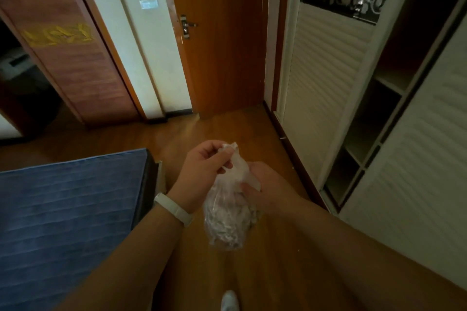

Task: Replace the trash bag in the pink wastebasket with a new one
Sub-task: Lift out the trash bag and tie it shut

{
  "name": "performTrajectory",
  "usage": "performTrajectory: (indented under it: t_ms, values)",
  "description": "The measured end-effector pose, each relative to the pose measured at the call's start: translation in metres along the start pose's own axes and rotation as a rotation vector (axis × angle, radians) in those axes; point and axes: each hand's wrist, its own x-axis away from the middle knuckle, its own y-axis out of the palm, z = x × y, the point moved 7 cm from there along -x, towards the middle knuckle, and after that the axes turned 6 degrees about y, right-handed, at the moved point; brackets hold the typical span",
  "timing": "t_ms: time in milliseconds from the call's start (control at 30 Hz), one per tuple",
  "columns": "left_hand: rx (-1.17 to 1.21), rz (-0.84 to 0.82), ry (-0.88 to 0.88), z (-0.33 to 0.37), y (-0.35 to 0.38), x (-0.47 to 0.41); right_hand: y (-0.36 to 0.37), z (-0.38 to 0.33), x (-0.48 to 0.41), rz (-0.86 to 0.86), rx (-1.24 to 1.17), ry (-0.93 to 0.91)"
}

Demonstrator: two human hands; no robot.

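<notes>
Head view, looking down along both forearms. The trash bag (225, 222), thin clear plastic with crumpled pale waste in its lower half, hangs in the air at centre frame, above the wooden floor (255, 129) and touching neither it nor the bed. The left hand (202, 171) pinches the gathered top of the bag between thumb and curled fingers, and a twist of plastic stands up above the knuckles. The right hand (265, 184), just right of and slightly below the left, grips the neck of the bag. Its thumb lies across the front of the plastic and its fingers are hidden behind it. A white wristband (173, 208) circles the left wrist.

Surroundings: a bed (63, 222) with a blue quilted cover fills the near left. A brown wooden door (227, 45) with a metal handle (187, 25) stands shut at the far centre. A white slatted wardrobe (326, 83) runs along the right wall, with one panel slid aside to show its shelves (366, 134). The toe of a pale shoe (229, 300) shows at the near edge, on the floor below the bag.
</notes>
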Motion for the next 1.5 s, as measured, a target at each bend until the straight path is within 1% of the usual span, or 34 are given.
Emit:
performTrajectory:
  t_ms: [100, 200, 300, 500, 600, 700, 867, 1000, 1200, 1400, 1500]
  values:
    - [0.006, -0.028, 0.013, -0.005, -0.023, -0.052, -0.002, -0.009, -0.053, 0.001, 0.005, -0.022]
    - [0.024, -0.057, 0.022, -0.006, -0.045, -0.099, -0.001, -0.006, -0.107, 0.005, 0.039, 0.009]
    - [0.017, -0.081, 0.03, -0.01, -0.066, -0.141, -0.002, -0.009, -0.155, 0.048, 0.037, 0.026]
    - [0.021, -0.025, 0.013, -0.02, -0.106, -0.205, 0.012, -0.019, -0.232, 0.008, -0.034, 0.04]
    - [0.015, 0.016, 0.002, -0.03, -0.124, -0.237, 0.018, -0.021, -0.266, -0.028, -0.057, 0.005]
    - [0.002, 0.051, -0.018, -0.045, -0.139, -0.27, 0.028, -0.013, -0.307, -0.073, -0.053, -0.006]
    - [-0.015, 0.122, -0.058, -0.071, -0.165, -0.342, 0.034, 0.011, -0.389, -0.09, -0.109, -0.003]
    - [-0.033, 0.172, -0.085, -0.084, -0.181, -0.406, 0.036, 0.032, -0.466, -0.163, -0.08, -0.009]
    - [-0.094, 0.223, -0.105, -0.097, -0.197, -0.495, 0.022, 0.059, -0.568, -0.208, -0.018, 0.03]
    - [-0.103, 0.23, -0.093, -0.096, -0.223, -0.569, 0.013, 0.049, -0.646, -0.19, -0.011, -0.004]
    - [-0.1, 0.223, -0.099, -0.101, -0.243, -0.604, 0.016, 0.04, -0.679, -0.212, -0.002, -0.015]
